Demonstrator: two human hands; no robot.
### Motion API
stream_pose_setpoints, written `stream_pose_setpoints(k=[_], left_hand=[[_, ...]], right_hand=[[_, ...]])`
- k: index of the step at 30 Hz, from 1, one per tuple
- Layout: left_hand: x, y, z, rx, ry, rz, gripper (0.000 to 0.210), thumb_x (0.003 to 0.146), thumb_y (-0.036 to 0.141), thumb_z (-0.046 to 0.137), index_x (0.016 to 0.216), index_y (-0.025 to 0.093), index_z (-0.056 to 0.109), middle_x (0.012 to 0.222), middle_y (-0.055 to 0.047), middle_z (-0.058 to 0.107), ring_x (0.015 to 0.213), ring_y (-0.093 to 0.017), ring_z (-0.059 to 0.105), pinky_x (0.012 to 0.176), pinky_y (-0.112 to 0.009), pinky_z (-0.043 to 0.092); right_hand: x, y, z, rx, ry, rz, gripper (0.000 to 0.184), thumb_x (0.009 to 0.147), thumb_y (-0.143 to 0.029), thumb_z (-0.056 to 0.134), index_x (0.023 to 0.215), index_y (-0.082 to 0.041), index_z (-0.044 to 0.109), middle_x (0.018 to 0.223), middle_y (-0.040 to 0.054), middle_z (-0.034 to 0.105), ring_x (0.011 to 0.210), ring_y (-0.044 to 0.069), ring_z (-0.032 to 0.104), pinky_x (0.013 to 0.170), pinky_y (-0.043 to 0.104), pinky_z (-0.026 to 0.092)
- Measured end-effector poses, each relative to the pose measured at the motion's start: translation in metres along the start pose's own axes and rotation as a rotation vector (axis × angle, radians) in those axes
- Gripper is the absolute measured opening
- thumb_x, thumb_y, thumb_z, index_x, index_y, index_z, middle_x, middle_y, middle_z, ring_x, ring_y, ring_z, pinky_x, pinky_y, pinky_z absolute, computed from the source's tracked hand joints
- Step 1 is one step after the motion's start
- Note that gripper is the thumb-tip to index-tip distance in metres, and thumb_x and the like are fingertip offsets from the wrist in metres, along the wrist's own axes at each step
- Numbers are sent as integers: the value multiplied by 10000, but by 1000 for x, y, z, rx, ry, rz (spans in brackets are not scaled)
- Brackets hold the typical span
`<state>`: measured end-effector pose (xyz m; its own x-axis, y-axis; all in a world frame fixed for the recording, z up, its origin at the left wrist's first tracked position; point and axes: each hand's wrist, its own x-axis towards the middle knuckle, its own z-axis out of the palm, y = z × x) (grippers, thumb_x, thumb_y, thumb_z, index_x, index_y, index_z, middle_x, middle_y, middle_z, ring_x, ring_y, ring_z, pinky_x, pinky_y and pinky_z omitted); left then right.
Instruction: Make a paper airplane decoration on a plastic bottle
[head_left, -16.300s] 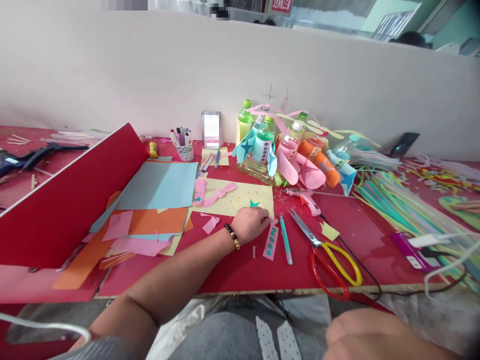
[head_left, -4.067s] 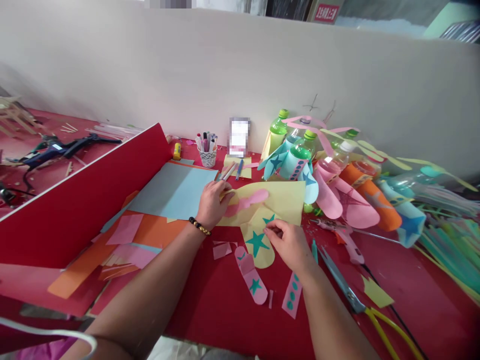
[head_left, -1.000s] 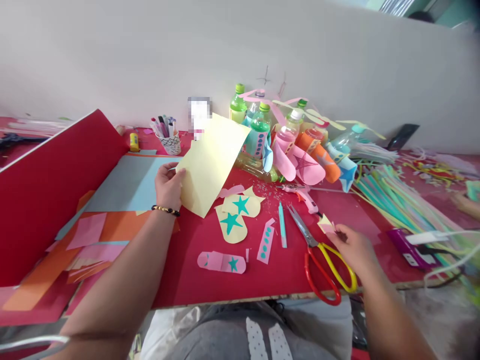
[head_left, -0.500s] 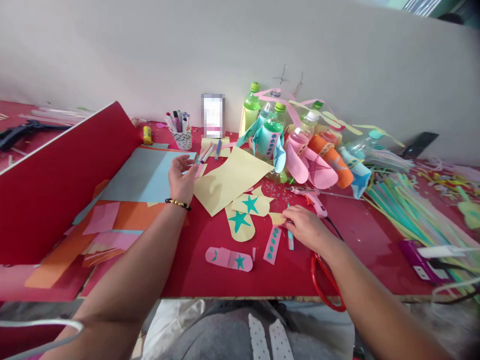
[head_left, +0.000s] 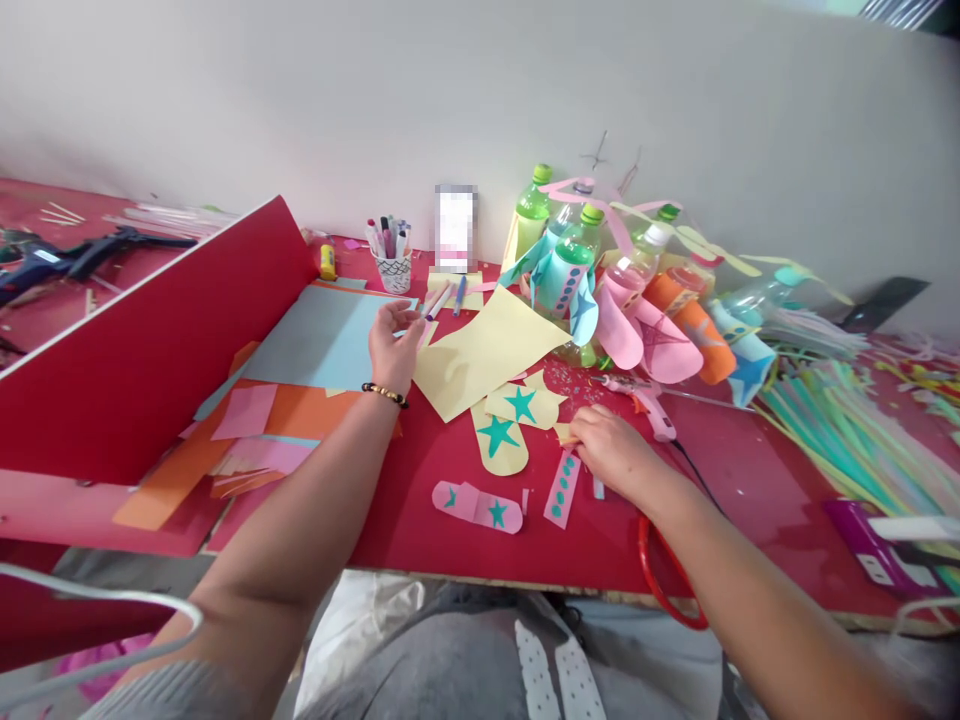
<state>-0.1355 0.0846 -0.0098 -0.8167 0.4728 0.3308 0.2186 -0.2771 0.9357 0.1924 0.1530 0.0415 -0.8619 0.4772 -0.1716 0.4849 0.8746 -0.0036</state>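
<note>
My left hand (head_left: 395, 345), with a beaded bracelet on its wrist, hovers by several marker pens (head_left: 439, 300) at the table's back. Its fingers are loosely curled and apart, with the tips very near the pens. My right hand (head_left: 609, 448) pinches a small yellow paper piece (head_left: 563, 432), mostly hidden by the fingers. Just below lies a pink paper strip (head_left: 562, 487) with green ovals. Two rounded yellow paper pieces (head_left: 501, 446) with green stars lie between the hands, beside a large yellow sheet (head_left: 487, 350). Nearer me rests a pink rounded strip (head_left: 478, 507) with stars.
Plastic bottles decorated with paper (head_left: 577, 245) stand at the back right, behind a pink glue gun (head_left: 651, 405). A red loop (head_left: 660, 575) sits under my right forearm. At left are a red board (head_left: 150, 350), blue paper (head_left: 322, 335) and a pen cup (head_left: 393, 272).
The whole view has swung left, so things appear farther right. My right hand has shifted slightly left over the table, covering more of the yellow piece. My left hand stays by the pens.
</note>
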Motion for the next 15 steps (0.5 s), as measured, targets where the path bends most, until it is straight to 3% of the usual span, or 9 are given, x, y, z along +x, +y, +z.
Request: stream_pose_setpoints(k=[5,12,15], left_hand=[[4,25,-1,-41,42,75,254,726,187,694,965,189,606,845,-24,658,825,-143,627,746,-248,485],[11,104,-18,-187,32,302,205,793,143,680,979,212,624,875,-17,649,874,-146,636,771,-265,500],[2,127,-33,-142,15,308,196,807,171,694,988,223,641,872,-1,639,893,-149,646,814,-274,504]], right_hand=[[7,-3,2,-56,2,-10,203,882,-94,505,785,-138,678,841,116,654,854,221,564,763,303,399],[17,4,8,-18,51,7,165,750,-14,521,786,-144,616,824,107,670,811,223,597,701,295,375],[16,7,9,34,103,23,145,709,-41,526,692,-184,532,757,58,636,749,194,578,660,275,364]])
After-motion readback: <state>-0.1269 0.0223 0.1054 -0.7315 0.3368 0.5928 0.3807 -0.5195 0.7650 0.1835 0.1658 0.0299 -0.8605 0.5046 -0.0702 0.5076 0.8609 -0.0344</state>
